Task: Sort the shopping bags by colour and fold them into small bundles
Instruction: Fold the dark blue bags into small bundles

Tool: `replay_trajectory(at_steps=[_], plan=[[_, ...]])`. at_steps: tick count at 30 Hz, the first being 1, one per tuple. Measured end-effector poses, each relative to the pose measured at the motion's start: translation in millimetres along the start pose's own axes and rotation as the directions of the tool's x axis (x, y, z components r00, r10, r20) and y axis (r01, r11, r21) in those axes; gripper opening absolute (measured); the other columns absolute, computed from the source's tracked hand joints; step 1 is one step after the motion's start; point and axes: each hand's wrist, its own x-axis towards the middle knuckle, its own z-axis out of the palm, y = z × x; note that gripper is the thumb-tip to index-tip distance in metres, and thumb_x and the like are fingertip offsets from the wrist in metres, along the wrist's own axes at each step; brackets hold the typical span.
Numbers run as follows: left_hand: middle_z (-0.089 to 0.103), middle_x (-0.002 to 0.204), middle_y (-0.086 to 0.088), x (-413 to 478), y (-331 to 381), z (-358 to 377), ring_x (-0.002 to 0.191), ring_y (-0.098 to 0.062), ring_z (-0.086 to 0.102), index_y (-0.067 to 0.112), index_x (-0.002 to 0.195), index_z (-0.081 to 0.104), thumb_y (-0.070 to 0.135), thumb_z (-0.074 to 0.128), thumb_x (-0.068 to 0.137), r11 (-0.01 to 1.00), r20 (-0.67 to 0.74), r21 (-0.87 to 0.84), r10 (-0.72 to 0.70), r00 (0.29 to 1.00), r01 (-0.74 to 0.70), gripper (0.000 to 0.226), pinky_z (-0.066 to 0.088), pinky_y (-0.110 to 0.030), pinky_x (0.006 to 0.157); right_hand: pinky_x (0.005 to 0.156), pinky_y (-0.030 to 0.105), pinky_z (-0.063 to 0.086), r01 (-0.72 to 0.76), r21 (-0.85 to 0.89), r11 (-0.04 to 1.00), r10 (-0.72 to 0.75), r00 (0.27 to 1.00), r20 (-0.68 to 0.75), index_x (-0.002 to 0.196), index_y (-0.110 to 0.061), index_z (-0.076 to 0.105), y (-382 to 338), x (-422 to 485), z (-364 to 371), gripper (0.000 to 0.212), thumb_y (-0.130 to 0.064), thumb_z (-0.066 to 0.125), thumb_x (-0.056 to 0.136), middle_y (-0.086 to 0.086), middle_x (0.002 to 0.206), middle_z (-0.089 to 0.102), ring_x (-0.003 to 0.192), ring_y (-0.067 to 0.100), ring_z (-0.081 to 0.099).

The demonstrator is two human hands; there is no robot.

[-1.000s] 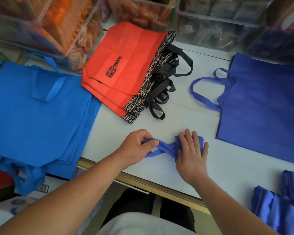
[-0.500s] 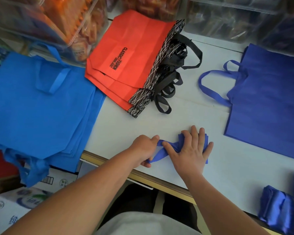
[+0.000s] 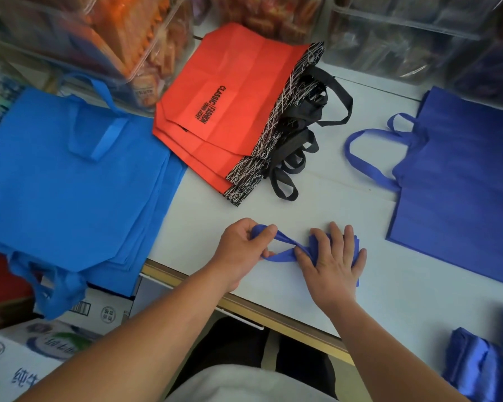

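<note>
A small folded dark blue bag bundle (image 3: pixel 357 245) lies near the front of the white table (image 3: pixel 346 303), mostly hidden under my right hand (image 3: pixel 333 262), which presses flat on it. My left hand (image 3: pixel 243 250) is shut on the bundle's handle straps (image 3: pixel 282 248), pulled out leftwards and twisted. A stack of light blue bags (image 3: pixel 70 181) lies at the left, hanging over the table edge. Red bags with black patterned tops and black handles (image 3: pixel 233 111) lie at the back centre. Flat dark blue bags (image 3: pixel 462 181) lie at the right.
Finished dark blue bundles (image 3: pixel 482 364) sit at the front right corner. Clear plastic bins of packaged goods (image 3: pixel 128 33) line the back of the table. Cardboard boxes (image 3: pixel 26 352) stand on the floor at the lower left, under the hanging light blue bags.
My left hand has pulled the handle straps further left and taken a firmer grip. My right hand has stayed pressed on the bundle, its thumb now on the straps.
</note>
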Motion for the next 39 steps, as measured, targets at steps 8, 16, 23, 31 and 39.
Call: replay_trajectory(at_steps=[8,16,23,31,39], plan=[[0.057,0.074,-0.008,12,-21,6,0.061,-0.019,0.057,0.011,0.082,0.052,0.041,0.062,0.099,0.954,-0.198,0.291,-0.011,0.980,0.070,0.036,0.063,-0.046,0.068,0.122,0.053,-0.010,-0.005,0.006,1.000,0.005,1.000,-0.003,0.140,-0.042,0.038,-4,-1,-4,0.064,-0.081,0.023,0.090,-0.012,0.162,0.012,0.152,0.011,-0.020],[0.068,0.072,0.000,21,-27,7,0.065,-0.018,0.071,0.016,0.080,0.059,0.029,0.074,0.087,0.899,-0.249,0.436,0.082,0.965,0.037,0.021,0.062,-0.044,0.071,0.122,0.057,-0.008,-0.085,-0.081,0.993,0.077,0.993,-0.089,0.140,-0.044,0.038,-10,6,11,0.049,-0.068,0.035,0.098,-0.005,0.166,0.007,0.153,0.019,-0.022],[0.062,0.102,0.006,7,-24,-30,0.095,-0.019,0.057,0.016,0.095,0.066,0.028,0.055,0.099,0.161,0.539,0.662,0.576,0.614,-0.732,0.017,0.051,-0.037,0.076,0.122,0.057,-0.010,-0.010,-0.175,0.985,0.000,0.998,-0.059,0.159,-0.047,0.012,-4,13,6,0.066,-0.072,0.025,0.099,-0.003,0.170,-0.004,0.152,0.019,-0.026],[0.061,0.114,0.006,27,-34,-25,0.110,-0.018,0.054,0.013,0.095,0.069,0.037,0.075,0.085,0.015,0.725,0.612,0.388,0.569,-0.791,0.027,0.049,-0.036,0.092,0.124,0.055,-0.010,0.107,-0.221,0.970,-0.116,0.993,-0.028,0.158,-0.045,0.018,17,44,-25,0.070,-0.075,0.029,0.096,-0.004,0.170,-0.004,0.154,0.017,-0.023],[0.063,0.104,0.001,21,2,-9,0.108,-0.015,0.055,0.012,0.085,0.061,0.026,0.082,0.081,0.467,0.582,0.531,0.405,0.705,-0.707,0.026,0.047,-0.029,0.094,0.124,0.056,-0.010,0.112,-0.191,0.975,-0.114,0.993,0.003,0.157,-0.047,0.019,22,46,-25,0.068,-0.076,0.025,0.096,-0.005,0.170,-0.006,0.153,0.016,-0.025]])
